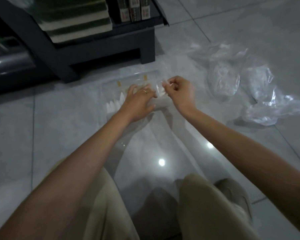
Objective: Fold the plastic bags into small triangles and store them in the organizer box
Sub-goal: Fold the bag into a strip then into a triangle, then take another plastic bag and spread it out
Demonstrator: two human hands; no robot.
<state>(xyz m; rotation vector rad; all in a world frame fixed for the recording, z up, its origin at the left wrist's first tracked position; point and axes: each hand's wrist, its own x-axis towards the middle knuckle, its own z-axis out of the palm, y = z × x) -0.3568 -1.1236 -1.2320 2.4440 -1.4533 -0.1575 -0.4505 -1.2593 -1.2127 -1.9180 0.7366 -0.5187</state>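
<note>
On the tiled floor (42, 135) ahead of my knees sits the clear organizer box (111, 80), with a row of white folded triangles (113, 105) standing at its near edge. My left hand (139, 101) lies over the box, its fingers (148, 87) spread and nearly straight, pressing down flat; a thin ring (145, 91) shows on one of them. My right hand (178, 94) is just beside it, fingers curled, thumb and fingertips pinching what seems to be the folded far end of a clear plastic bag (145, 153) that runs back in a long strip toward my lap. More loose bags (249, 87) lie crumpled well off to the right. Pale labels (133, 9) on the dark boxes on the shelf (93, 49) are too blurred to read.
</note>
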